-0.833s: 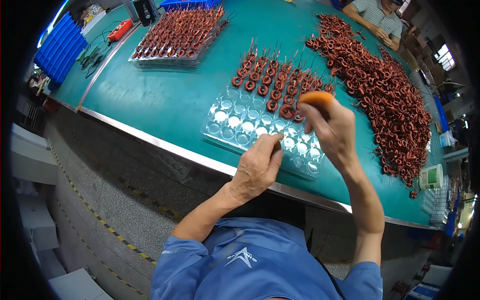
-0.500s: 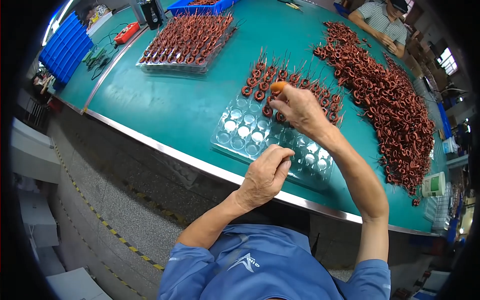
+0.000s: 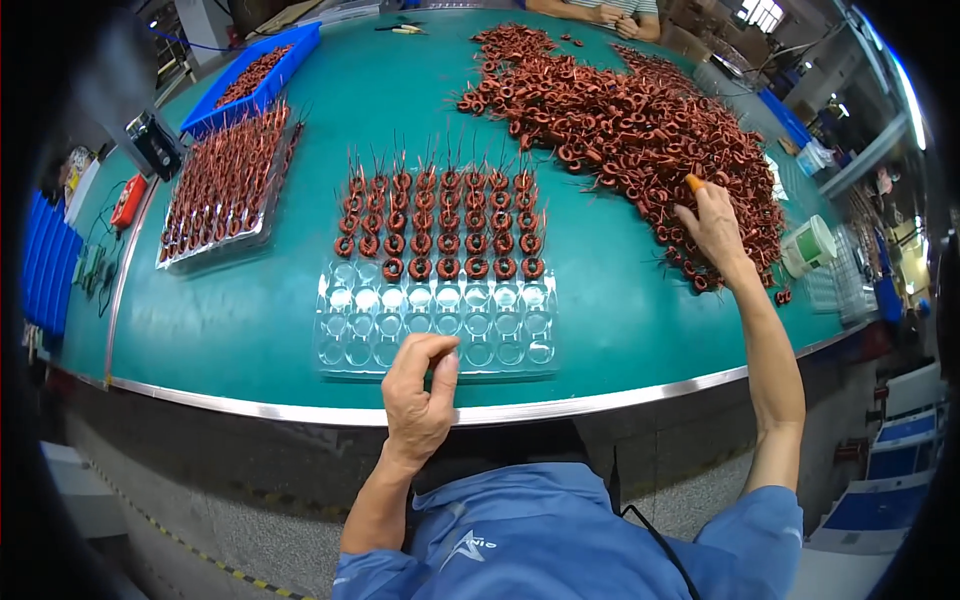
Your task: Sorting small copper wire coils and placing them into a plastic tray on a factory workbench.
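My right hand (image 3: 716, 228), with an orange finger cot (image 3: 693, 183) on one finger, is over the right side of a large pile of copper-red toroidal coils (image 3: 610, 120). Its thumb and index finger are apart, and I see nothing between them. My left hand (image 3: 420, 395) is curled at the near edge of a clear plastic tray (image 3: 340, 326) with round pockets. Whatever those bent fingers may hold is hidden. Rows of toroidal coils (image 3: 449, 222) fill the tray's far part, wire leads pointing up and away. The nearer pockets hold no coils.
A second filled coil tray (image 3: 222, 185) stands to the left, with a blue bin (image 3: 250, 85) of coils behind it. A pale bucket (image 3: 808, 246) sits right of the pile. Across the green table (image 3: 240, 330) are a co-worker's hands (image 3: 612, 16). Its metal edge (image 3: 300, 412) runs before me.
My right hand has gone from the tray's coils to the pile on the right. My left hand stays curled by the tray's near edge. The view has turned to the right.
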A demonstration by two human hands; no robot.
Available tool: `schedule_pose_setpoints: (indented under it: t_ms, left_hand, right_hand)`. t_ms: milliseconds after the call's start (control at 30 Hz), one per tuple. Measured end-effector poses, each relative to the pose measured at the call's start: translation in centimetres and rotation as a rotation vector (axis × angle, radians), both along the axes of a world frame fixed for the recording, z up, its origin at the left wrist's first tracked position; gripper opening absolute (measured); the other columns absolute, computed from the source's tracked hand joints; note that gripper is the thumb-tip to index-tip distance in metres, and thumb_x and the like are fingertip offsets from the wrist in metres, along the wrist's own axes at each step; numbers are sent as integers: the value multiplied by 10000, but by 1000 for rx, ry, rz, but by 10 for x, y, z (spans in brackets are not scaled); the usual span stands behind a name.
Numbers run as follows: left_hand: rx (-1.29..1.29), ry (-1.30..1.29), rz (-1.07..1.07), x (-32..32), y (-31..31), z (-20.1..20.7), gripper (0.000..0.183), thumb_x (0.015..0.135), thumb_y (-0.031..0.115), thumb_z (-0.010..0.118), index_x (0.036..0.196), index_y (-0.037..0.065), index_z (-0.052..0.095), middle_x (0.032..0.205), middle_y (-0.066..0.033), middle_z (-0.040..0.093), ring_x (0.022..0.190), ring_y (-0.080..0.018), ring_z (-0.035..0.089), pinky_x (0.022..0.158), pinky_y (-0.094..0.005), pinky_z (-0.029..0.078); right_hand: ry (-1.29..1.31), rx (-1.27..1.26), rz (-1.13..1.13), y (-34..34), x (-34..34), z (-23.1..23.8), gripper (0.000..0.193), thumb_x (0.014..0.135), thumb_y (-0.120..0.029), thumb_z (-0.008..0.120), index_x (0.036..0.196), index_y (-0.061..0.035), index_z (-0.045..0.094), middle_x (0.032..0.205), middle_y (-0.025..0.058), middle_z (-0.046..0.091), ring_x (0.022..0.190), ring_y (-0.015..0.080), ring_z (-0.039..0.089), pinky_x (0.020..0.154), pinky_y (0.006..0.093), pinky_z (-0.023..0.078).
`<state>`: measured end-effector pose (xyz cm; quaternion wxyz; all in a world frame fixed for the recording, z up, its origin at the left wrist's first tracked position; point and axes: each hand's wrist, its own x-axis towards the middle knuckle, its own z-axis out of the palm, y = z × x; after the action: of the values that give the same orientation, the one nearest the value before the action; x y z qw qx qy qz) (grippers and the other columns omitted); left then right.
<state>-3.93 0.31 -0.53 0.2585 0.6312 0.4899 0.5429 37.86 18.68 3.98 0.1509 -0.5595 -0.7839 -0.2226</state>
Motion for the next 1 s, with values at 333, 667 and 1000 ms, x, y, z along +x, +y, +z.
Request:
schedule_pose_setpoints:
  t_ms: [333,667,1000]
  left_hand:
    - [-15,-44,32,1,-1,1,109,866,6,573,973,2,595,843,-97,580,706,-196,566,646,-285,458]
    - [-71,-122,50,4,-2,-3,105,872,13,567,968,-7,605,845,-93,586,708,-172,572,650,-269,464]
    - [5,-265,-26,11,3,-2,98,881,-9,547,966,-9,597,854,-75,578,675,-134,559,615,-239,459]
  right_hand:
    - [-27,4,166,-1,-61,6,443,783,-135,684,1156,32,516,1238,170,497,1115,324,504,910,408,423]
    - [-135,193,375,47,-65,8,50,845,-87,535,821,-44,532,804,90,529,788,260,548,738,377,426]
    - [417,119,323,-13,-89,52,140,849,-122,651,884,13,645,815,131,652,707,278,619,643,350,492]
